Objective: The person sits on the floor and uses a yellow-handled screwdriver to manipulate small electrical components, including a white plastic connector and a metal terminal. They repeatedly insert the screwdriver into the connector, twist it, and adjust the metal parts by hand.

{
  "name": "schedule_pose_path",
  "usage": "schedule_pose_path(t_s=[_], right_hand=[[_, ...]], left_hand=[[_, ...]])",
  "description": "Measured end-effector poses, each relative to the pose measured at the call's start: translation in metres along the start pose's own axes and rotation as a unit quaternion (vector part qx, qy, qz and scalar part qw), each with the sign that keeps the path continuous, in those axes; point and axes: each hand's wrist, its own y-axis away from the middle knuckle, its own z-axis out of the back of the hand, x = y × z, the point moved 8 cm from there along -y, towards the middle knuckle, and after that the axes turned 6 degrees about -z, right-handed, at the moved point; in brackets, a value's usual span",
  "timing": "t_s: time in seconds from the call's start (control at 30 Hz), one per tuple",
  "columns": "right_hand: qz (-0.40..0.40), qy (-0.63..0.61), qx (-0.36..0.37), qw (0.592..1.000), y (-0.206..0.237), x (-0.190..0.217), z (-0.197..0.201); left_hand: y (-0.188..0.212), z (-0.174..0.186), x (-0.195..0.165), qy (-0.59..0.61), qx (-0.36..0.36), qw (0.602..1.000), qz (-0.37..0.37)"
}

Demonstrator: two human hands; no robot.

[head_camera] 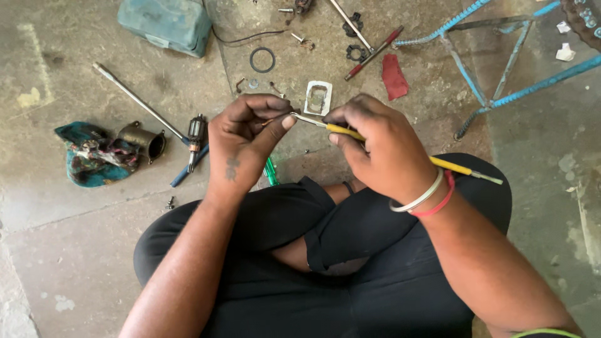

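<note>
The person sat cross-legged on the concrete floor [75,263], both hands raised over the lap. The right hand [382,150] was closed around a thin yellow-handled tool [451,166], most likely a small screwdriver or file, gripped near the front of its handle with the tail running back past the wrist. Its metal tip [307,119] reached across to the left hand [247,141], whose thumb and fingers were pinched tight on something small; what it was I could not tell, the fingers hid it.

The tool looked light and stiff, easy to steer from that forward hold. The hidden piece seemed tiny and easily dropped, best kept in a fingertip pinch.

On the floor lay a motor armature [196,133], a cylindrical metal housing [145,139] against a patterned rag [91,159], a long steel rod [134,99], a black rubber ring [262,60], a red cloth scrap [394,76] and a green box [166,24].
</note>
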Motion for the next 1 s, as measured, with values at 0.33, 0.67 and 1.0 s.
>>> schedule_pose_path(t_s=[0.33, 0.67, 1.0], right_hand=[[0.073, 0.249, -0.097, 0.961, 0.018, 0.029, -0.012], [-0.106, -0.095, 0.050, 0.989, -0.008, -0.018, -0.014], [0.063, 0.184, -0.094, 0.976, 0.013, 0.027, -0.004]], left_hand=[[0.009, 0.007, -0.012, -0.061, -0.007, 0.998, -0.028], [0.003, -0.005, -0.011, -0.058, 0.030, 0.997, -0.037], [0.014, -0.002, -0.007, -0.001, 0.023, 0.998, -0.060]])
